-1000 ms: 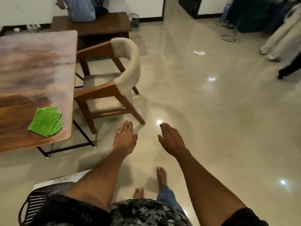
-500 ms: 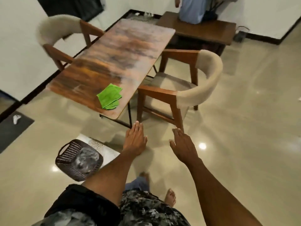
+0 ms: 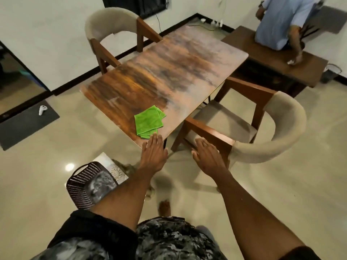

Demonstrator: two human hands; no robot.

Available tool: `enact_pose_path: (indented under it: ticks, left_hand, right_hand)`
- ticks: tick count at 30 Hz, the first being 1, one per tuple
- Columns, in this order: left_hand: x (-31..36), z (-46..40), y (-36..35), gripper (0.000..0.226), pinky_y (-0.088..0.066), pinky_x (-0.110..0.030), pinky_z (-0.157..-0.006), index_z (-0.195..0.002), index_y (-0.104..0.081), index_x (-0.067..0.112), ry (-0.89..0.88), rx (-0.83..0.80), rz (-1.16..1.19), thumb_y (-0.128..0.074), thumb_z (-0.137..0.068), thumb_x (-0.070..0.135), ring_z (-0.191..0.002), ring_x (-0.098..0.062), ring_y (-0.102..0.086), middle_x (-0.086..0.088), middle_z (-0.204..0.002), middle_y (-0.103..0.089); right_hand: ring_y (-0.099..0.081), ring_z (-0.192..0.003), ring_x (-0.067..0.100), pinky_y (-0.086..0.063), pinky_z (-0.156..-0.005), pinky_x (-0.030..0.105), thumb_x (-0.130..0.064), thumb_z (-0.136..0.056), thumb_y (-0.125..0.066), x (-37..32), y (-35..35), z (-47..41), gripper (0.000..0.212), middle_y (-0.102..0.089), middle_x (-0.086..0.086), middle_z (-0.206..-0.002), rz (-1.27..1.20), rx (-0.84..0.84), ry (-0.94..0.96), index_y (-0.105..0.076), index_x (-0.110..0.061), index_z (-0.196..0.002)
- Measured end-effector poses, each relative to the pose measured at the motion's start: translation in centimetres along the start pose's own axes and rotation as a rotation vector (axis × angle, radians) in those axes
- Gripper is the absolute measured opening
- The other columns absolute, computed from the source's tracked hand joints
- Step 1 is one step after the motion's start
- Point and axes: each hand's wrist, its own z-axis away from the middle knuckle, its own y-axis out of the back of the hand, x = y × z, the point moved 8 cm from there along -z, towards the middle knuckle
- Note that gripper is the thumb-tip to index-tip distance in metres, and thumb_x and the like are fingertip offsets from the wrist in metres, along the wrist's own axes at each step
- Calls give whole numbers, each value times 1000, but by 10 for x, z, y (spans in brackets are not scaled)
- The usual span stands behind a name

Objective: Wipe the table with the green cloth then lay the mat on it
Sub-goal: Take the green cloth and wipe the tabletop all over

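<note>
A folded green cloth (image 3: 148, 121) lies near the front corner of a brown wooden table (image 3: 169, 76). My left hand (image 3: 154, 152) hovers flat with fingers stretched out, its fingertips just short of the cloth's near edge, holding nothing. My right hand (image 3: 206, 158) is also flat and empty, held over the floor in front of the near chair's armrest. A pale patterned mat (image 3: 112, 168) lies on the floor below the table corner, partly covered by a dark basket.
A wooden chair with a beige back (image 3: 262, 128) stands right of the table, another (image 3: 112, 29) at its far left. A dark woven basket (image 3: 88, 184) sits on the floor by my left arm. A person in blue (image 3: 279, 21) leans on a low bench (image 3: 277, 59).
My view has swung left and closer to the table. Both hands have moved forward, the left one reaching the table's front corner near the cloth.
</note>
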Motion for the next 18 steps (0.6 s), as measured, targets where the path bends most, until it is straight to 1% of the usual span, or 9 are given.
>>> enact_pose_path:
  ticks: [3, 6, 10, 13, 15, 16, 17, 18]
  left_hand:
    - [-20, -24, 1, 68, -16, -47, -132, -171, -14, 6, 69, 7, 46, -33, -115, 40, -167, -27, -13, -16, -180, -10]
    - [-30, -38, -12, 68, -16, -49, -132, -171, -14, 6, 137, -29, 81, -33, -115, 40, -167, -28, -12, -17, -179, -10]
    - [-34, -54, -36, 68, -19, -51, -131, -170, -16, 7, 228, -92, 131, -35, -115, 41, -167, -29, -14, -17, -179, -12]
    - [-43, -73, -40, 70, -23, -51, -129, -170, -16, 6, 328, -110, 140, -38, -113, 41, -166, -30, -16, -18, -178, -14]
    - [-57, -83, -32, 70, -26, -51, -127, -169, -19, 4, 448, -94, 199, -41, -112, 38, -165, -31, -20, -18, -177, -18]
    - [-64, -87, -27, 69, -28, -51, -126, -168, -21, 4, 499, -59, 211, -43, -111, 37, -164, -31, -22, -18, -176, -20]
    - [-69, -91, -22, 69, -29, -51, -126, -167, -22, 3, 527, -29, 212, -44, -111, 36, -163, -31, -23, -18, -176, -22]
    - [-74, -94, -20, 70, -29, -52, -126, -168, -22, 3, 553, -23, 223, -44, -111, 36, -163, -32, -23, -19, -176, -22]
  right_hand:
    - [-29, -163, 27, -30, -129, 43, -41, -114, -41, 0, 7, -32, 60, -33, 14, -174, -25, -5, 40, -31, -8, -164]
    - [-27, -164, 26, -28, -130, 42, -42, -115, -38, 9, 0, -53, 60, -30, 13, -175, -14, -55, 58, -29, -10, -165]
    - [-33, -160, 28, -29, -131, 41, -41, -115, -37, 30, -24, -79, 57, -37, 14, -171, 19, -185, 99, -30, -10, -162]
    - [-36, -159, 27, -29, -131, 41, -38, -115, -39, 33, -28, -117, 57, -37, 13, -171, 32, -267, 171, -29, -11, -163]
    - [-40, -156, 26, -31, -128, 40, -36, -113, -39, 24, -20, -154, 55, -42, 13, -167, 82, -278, 272, -34, -9, -161]
    - [-42, -153, 28, -32, -124, 40, -35, -113, -40, 17, -16, -174, 53, -46, 14, -164, 120, -251, 338, -39, -7, -158]
    - [-44, -151, 29, -33, -121, 40, -33, -112, -43, 8, -12, -192, 51, -48, 14, -161, 139, -226, 391, -44, -6, -155]
    - [-43, -151, 30, -33, -120, 40, -32, -112, -45, -2, -11, -211, 49, -48, 14, -161, 139, -235, 429, -47, -6, -154]
